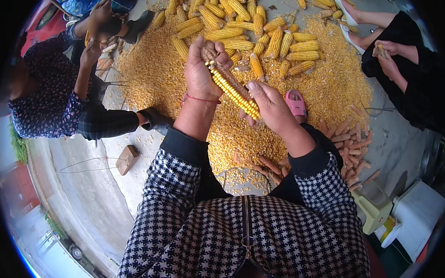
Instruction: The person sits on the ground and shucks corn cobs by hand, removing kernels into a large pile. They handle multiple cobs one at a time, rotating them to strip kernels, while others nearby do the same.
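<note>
A partly shelled corn cob [234,88] is held at a slant between my two hands, above a spread of loose kernels. Yellow kernels still line its lower side, while a bare brown strip runs along the upper side. My left hand [205,69] grips the bare upper end, fingers curled around it. At the lower end, my right hand [270,104] has its thumb on the cob; some of its fingers are hidden behind it. Loose corn kernels [230,135] cover the ground below. Whole yellow ears [227,31] lie piled beyond my hands.
Bare cobs [354,148] are heaped at the right, near a pale green stool [374,205] and a white container [420,214]. One person [49,90] sits at left, another [404,68] at right, both with hands on corn. A wooden block [127,160] with wire lies at left.
</note>
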Demonstrator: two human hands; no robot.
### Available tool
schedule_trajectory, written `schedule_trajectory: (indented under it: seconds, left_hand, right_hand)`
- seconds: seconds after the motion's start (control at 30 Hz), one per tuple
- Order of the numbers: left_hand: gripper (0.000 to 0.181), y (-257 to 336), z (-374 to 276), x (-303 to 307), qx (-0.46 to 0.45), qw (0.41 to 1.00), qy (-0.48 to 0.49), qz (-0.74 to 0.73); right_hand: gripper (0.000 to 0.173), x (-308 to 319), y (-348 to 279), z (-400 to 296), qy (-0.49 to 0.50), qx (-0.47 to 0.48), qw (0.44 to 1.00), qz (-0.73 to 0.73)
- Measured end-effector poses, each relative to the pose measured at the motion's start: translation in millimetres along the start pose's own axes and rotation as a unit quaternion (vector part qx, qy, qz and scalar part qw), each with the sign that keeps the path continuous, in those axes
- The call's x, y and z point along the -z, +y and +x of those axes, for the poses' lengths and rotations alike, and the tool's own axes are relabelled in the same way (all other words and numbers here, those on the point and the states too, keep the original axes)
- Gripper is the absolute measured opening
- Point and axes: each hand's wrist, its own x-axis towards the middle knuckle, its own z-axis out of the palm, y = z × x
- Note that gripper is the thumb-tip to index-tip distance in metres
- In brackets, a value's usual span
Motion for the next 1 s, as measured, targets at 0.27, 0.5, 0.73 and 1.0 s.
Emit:
schedule_trajectory:
  seconds: [0.27, 0.5, 0.73, 1.0]
  left_hand:
    - [0.028, 7, 5, 8, -0.011, 1.0, -0.001, -0.025]
    - [0.025, 12, 5, 8, -0.01, 0.997, -0.001, -0.07]
    - [0.026, 14, 6, 17, -0.013, 0.997, 0.017, -0.078]
    - [0.025, 12, 0, 15, -0.002, 0.997, -0.014, -0.075]
  right_hand:
    - [0.036, 9, -4, -3, -0.036, -0.011, 0.999, -0.023]
    - [0.036, 11, -15, -10, -0.054, -0.066, 0.994, 0.075]
    - [0.036, 0, 7, -8, 0.021, 0.016, 1.0, -0.002]
    - [0.038, 8, -4, -14, -0.071, -0.047, 0.996, 0.033]
